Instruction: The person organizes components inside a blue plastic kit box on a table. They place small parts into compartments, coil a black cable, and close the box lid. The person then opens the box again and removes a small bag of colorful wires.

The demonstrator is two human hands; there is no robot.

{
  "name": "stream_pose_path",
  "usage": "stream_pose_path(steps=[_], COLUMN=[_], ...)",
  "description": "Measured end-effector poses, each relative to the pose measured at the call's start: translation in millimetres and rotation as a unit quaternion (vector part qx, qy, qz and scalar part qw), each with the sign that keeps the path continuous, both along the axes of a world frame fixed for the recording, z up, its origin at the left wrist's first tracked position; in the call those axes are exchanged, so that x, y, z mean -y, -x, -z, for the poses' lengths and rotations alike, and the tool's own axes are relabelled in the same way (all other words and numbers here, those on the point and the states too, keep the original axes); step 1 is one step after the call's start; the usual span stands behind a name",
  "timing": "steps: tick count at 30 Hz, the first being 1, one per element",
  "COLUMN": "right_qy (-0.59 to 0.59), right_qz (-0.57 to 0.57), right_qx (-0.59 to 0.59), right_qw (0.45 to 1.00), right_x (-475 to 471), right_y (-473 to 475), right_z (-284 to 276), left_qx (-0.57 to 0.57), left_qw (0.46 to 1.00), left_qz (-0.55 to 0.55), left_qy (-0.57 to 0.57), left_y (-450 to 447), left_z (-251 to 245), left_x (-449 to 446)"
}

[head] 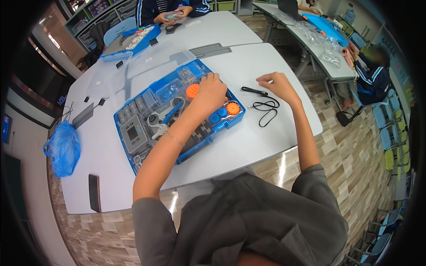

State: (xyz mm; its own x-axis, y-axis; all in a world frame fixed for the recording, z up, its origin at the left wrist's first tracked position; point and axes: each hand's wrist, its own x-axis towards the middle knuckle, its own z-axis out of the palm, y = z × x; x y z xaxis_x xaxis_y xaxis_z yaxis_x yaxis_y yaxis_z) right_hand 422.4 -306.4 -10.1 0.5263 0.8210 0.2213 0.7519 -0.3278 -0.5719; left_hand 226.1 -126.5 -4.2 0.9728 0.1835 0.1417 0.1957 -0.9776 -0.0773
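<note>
In front of me lies a blue VEX kit box [187, 156] with clear compartments. My left hand [213, 89] reaches into its right part, fingers bent down beside an orange sprocket [192, 91]; whatever its fingertips touch is hidden. Near that hand sit blue gears [218, 114] and an orange gear [233, 108]. A grey controller [163, 113] and a grey brain unit with a small screen [133, 133] fill the left side. My right hand [279, 87] hovers over the table, fingers curled, beside a black cord [266, 105]. Whether it pinches anything small is unclear.
A phone [94, 193] and a blue plastic bag [63, 149] lie at the left. Clear lids [146, 68] rest beyond the box. Across the table, a person's hands [173, 16] hold a small packet near another blue box [133, 41]. Another person [372, 74] sits at the right.
</note>
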Motion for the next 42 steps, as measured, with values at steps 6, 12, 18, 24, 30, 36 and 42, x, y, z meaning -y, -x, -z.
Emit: stream_pose_path(steps=[6, 12, 18, 24, 30, 36, 42], right_qy=[0.077, -0.015, -0.072, -0.017, -0.031, 0.056, 0.091], right_qz=[-0.027, 0.037, -0.033, -0.012, -0.049, -0.103, -0.143], right_qx=[0.009, 0.036, -0.049, 0.078, 0.286, 0.249, 0.278], right_qw=[0.997, 0.999, 0.996, 0.997, 0.956, 0.961, 0.946], right_x=[-15, -28, -63, -85, -86, -86, -101], right_y=[-17, -1, 68, 111, 123, 113, 115], right_z=[34, 6, -19, -5, 10, 3, -11], left_qx=[-0.051, 0.090, 0.189, 0.268, 0.234, 0.225, 0.136], left_qw=[0.988, 0.963, 0.929, 0.913, 0.943, 0.958, 0.966], left_qz=[-0.019, 0.086, 0.035, 0.007, 0.107, 0.064, -0.022], left_qy=[0.147, 0.238, 0.316, 0.308, 0.210, 0.166, 0.218], left_y=[0, 21, 17, 33, 35, 21, -5], left_z=[-13, 1, 5, -4, 6, 13, 3], left_x=[-25, -73, -71, -68, -53, -51, -59])
